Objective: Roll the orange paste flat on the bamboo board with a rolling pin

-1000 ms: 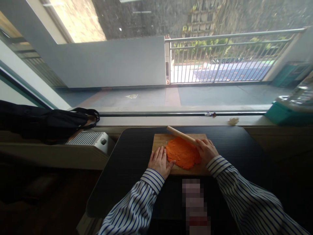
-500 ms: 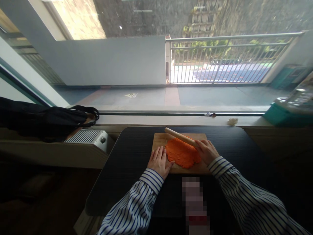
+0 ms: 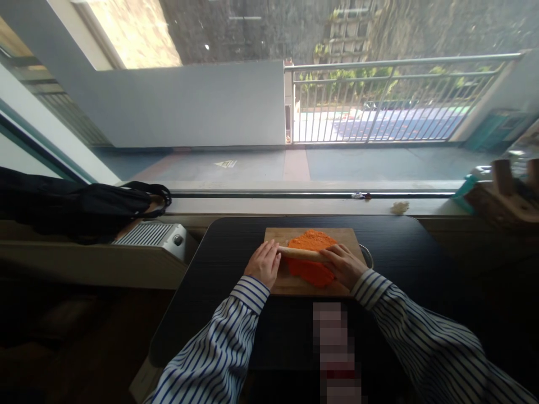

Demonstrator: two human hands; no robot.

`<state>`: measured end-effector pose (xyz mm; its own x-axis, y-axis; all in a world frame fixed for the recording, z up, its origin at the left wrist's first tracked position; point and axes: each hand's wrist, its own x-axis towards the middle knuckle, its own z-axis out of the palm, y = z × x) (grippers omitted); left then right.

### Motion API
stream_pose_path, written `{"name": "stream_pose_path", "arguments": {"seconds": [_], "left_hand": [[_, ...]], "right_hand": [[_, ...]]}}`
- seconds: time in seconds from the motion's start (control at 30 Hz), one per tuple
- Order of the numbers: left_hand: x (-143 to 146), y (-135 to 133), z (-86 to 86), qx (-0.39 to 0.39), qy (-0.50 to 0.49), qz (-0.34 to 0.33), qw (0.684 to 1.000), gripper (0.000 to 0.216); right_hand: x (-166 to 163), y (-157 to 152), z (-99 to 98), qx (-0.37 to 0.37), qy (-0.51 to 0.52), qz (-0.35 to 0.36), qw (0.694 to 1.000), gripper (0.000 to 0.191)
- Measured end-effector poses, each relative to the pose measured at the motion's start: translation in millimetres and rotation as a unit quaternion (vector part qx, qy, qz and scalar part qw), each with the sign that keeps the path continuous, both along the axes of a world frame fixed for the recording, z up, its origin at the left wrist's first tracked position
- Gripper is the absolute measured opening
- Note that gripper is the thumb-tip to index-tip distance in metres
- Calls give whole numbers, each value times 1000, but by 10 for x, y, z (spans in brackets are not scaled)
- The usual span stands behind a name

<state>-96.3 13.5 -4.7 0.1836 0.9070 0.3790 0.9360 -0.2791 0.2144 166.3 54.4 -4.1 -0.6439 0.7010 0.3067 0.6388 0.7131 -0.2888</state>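
A wooden rolling pin point(image 3: 301, 254) lies crosswise over a flattened sheet of orange dough point(image 3: 312, 241). My left hand point(image 3: 264, 264) is closed over the pin's left end, its fingers pressed together on top. Around the right end, my right hand point(image 3: 343, 265) grips the pin and covers the dough's right edge. Beneath the dough is a wooden board point(image 3: 286, 286), resting on the dark table.
The black table point(image 3: 214, 280) stands against a windowsill point(image 3: 227, 207). A pale lump point(image 3: 400, 208) sits on the sill. Left are a black bag point(image 3: 84, 207) and a radiator point(image 3: 147, 234). A brown wooden object point(image 3: 505, 193) shows at far right. A ring-shaped rim point(image 3: 368, 255) pokes out beside the board.
My left hand has moved from the board onto the pin's left end. The pin has swung from a slant to nearly level across the dough. A brown wooden object has appeared at the right.
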Motion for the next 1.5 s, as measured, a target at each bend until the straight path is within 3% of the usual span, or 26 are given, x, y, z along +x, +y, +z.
{"name": "stream_pose_path", "arguments": {"seconds": [0.2,0.3,0.5,0.83,1.2,1.5], "left_hand": [[23,7,57,-9,18,31,999,33],[35,111,127,-13,26,29,999,32],[83,309,153,-24,92,98,991,38],[90,205,150,-16,136,57,989,51],[6,-33,143,-40,143,98,984,45],[162,11,91,-16,50,125,991,30]], "right_hand": [[-19,135,78,0,-36,5,999,31],[-132,201,132,-13,-47,-39,998,27],[-383,324,212,6,-95,-162,982,29],[-396,286,201,83,-93,-117,985,32],[-523,283,234,28,-97,-97,990,32],[-636,223,221,-3,-120,-140,983,33]]}}
